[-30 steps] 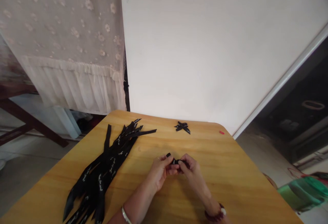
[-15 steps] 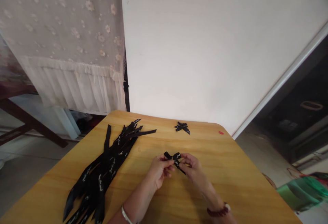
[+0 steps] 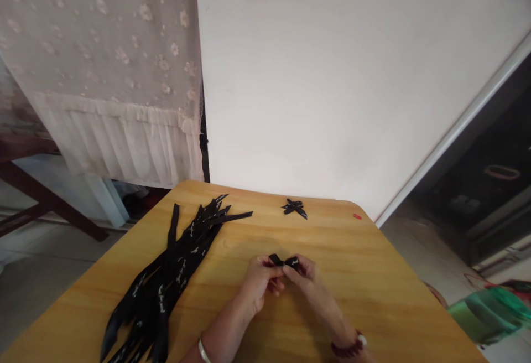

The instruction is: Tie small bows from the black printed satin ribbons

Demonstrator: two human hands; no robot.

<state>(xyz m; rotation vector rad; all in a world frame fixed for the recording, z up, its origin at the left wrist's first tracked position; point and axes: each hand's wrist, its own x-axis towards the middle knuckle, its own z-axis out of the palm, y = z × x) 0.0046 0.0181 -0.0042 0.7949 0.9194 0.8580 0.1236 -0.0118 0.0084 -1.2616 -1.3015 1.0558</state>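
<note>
A small black bow (image 3: 277, 260) is gripped between the two hands, over the worktop (image 3: 365, 285). Its left loop is pinched by the left hand (image 3: 258, 281), fingers bent; its other loop is held by the right hand (image 3: 307, 278), whose thumb is laid close to the middle. Compared with half a second ago, the right thumb has been brought inward, and the ribbon tail that was shown beneath the bow is now covered by the fingers. By this, it may be judged, the knot is being adjusted rather than the bow being put down; whether it is fully tightened cannot be told. Beyond the hands, toward the far edge, another black bow (image 3: 294, 207) is left lying, untouched. To the left of the left hand, a pile of black ribbons (image 3: 170, 277) with pale lettering is spread. Farther out, beyond the right hand, a small red item (image 3: 357, 216) is seen near the corner.
</note>
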